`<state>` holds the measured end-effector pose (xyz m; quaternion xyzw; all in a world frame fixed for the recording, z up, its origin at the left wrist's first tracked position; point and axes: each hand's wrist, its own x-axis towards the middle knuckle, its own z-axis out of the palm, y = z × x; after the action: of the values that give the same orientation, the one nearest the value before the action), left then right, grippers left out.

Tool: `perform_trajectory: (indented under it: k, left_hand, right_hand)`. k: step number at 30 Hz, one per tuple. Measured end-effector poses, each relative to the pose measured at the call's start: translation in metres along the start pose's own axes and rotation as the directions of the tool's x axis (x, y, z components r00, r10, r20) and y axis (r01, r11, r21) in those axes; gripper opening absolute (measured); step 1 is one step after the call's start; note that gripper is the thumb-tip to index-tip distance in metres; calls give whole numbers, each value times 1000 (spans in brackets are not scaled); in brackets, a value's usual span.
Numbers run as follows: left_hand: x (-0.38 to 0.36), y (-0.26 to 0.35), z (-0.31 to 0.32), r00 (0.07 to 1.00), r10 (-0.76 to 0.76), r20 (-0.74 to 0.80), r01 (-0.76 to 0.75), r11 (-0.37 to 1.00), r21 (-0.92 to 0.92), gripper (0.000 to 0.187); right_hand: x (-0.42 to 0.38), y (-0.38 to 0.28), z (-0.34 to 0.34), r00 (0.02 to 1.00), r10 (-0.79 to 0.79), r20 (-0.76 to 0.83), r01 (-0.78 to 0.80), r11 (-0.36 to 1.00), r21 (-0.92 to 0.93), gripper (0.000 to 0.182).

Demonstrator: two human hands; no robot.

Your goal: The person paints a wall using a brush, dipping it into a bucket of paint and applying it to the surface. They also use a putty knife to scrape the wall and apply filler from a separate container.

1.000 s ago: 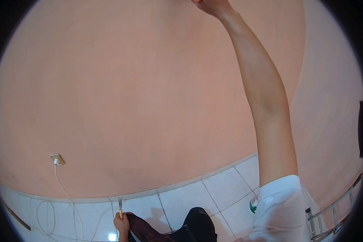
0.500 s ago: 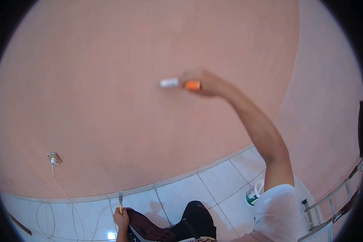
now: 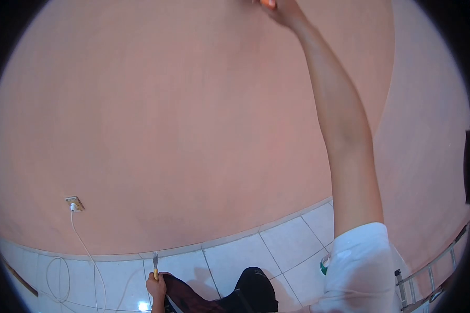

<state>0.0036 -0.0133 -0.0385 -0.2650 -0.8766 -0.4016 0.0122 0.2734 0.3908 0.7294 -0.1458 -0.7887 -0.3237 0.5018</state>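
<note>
My right hand (image 3: 286, 13) is raised against the pink wall (image 3: 193, 130) at the top edge of the view. Its fingers are closed around a tool with an orange handle (image 3: 269, 3); the working end is cut off by the frame, so its exact kind is hidden. Low at the left, my left hand (image 3: 155, 287) is wrapped round the yellow handle of a putty knife (image 3: 155, 262). The metal blade points up, in front of the base of the wall, beside my dark-clothed leg (image 3: 193, 295).
A white plug sits in a wall socket (image 3: 74, 204), its cable (image 3: 81, 235) trailing down to looped cord on the tiled floor (image 3: 235, 255). At right, a bucket (image 3: 324, 265) is mostly hidden behind my sleeve (image 3: 360, 261). A metal ladder (image 3: 432, 276) lies at lower right.
My right hand has moved up the wall with the orange-handled tool, and the arm is straighter. The tool's pale head has left the view. My left hand still holds the putty knife low down.
</note>
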Motion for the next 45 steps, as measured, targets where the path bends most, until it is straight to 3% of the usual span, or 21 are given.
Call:
perform_trajectory:
  k: [1, 2, 3, 5, 7, 10, 11, 13, 16, 18, 21, 24, 28, 29, 31, 35, 37, 39, 41, 44, 45]
  left_hand:
    - [1, -2, -2, 1000, 3, -1, -3, 1000, -6, 30]
    - [0, 0, -5, 1000, 8, 0, -8, 1000, -13, 30]
    - [0, 1, -5, 1000, 12, -3, -12, 1000, -23, 31]
    - [1, -8, -3, 1000, 9, 6, -9, 1000, -19, 31]
    - [3, -5, 0, 1000, 14, 25, -14, 1000, -11, 31]
    - [4, 4, -6, 998, 23, 66, -24, 999, 22, 30]
    - [4, 6, -6, 998, 17, 66, -19, 999, 29, 30]
    - [1, 8, -7, 999, 6, 47, -7, 1000, 27, 30]
    - [-4, 6, -4, 1000, -3, 21, 3, 1000, 1, 29]
    - [-3, 2, -1, 1000, 4, 14, -4, 1000, 7, 29]
    - [-1, 3, 1, 1000, 1, 30, -1, 1000, 18, 29]
    - [-1, 2, 1, 1000, 11, 21, -11, 1000, 16, 29]
    - [-2, 2, -4, 999, 6, 38, -5, 1000, -12, 29]
    - [-2, -3, -5, 999, -2, 43, 3, 1000, -26, 29]
    - [1, -1, -2, 999, -2, 36, 3, 999, -37, 29]
    - [0, 2, -9, 998, 17, 61, -18, 1000, 15, 30]
    - [-2, 0, -7, 999, 9, 39, -10, 1000, 18, 31]
    - [-4, -2, -3, 1000, 17, 4, -17, 1000, 14, 31]
    - [-5, 2, -5, 1000, -2, 4, 2, 1000, 15, 31]
    - [-5, 4, -4, 1000, 6, 11, -6, 1000, 23, 30]
    - [-4, 4, -3, 1000, 12, 9, -13, 1000, 27, 30]
  right_hand:
    - [-28, -1, 17, 993, 89, 71, -89, 996, -7, 15]
    - [-64, -2, 30, 974, -224, -23, 225, 966, 126, 16]
    - [-106, -35, 31, 947, -290, -141, 317, 918, 239, 16]
    - [-176, -63, 22, 937, -294, 190, 232, 928, 292, 17]
    - [-210, -90, 12, 920, -239, 311, 56, 864, 500, 24]
    - [-187, -81, 8, 880, -278, 385, 14, 826, 564, 17]
    - [-167, -74, 1, 876, -207, 435, -74, 835, 545, 13]
    - [-116, -43, -9, 890, -179, 419, -42, 884, 466, 10]
    - [-22, 13, -26, 973, -138, 187, 79, 954, 290, 9]
    - [8, -35, -70, 965, 205, 166, -227, 965, 128, 10]
    - [31, -24, -65, 993, 109, -46, -106, 992, 61, 10]
    - [11, -22, -43, 998, 52, -31, -51, 998, 28, 9]
    - [-124, -26, 35, 978, -202, 53, 190, 967, 171, 20]
    - [-159, -58, 20, 949, -293, 114, 271, 947, 171, 19]
    - [-205, -83, 9, 904, -277, 326, 128, 903, 411, 20]
    - [-182, -60, 5, 912, -244, 329, 19, 828, 561, 17]
    - [-132, -32, -11, 916, -155, 370, -24, 900, 435, 17]
    - [-69, -4, -27, 958, -140, 249, 36, 924, 380, 4]
    - [-5, 39, -35, 951, -305, 39, 289, 930, 226, 6]
    - [16, 8, -59, 998, -41, -39, 41, 999, 6, 8]
    - [14, 6, -56, 998, -30, -52, 31, 999, 19, 8]
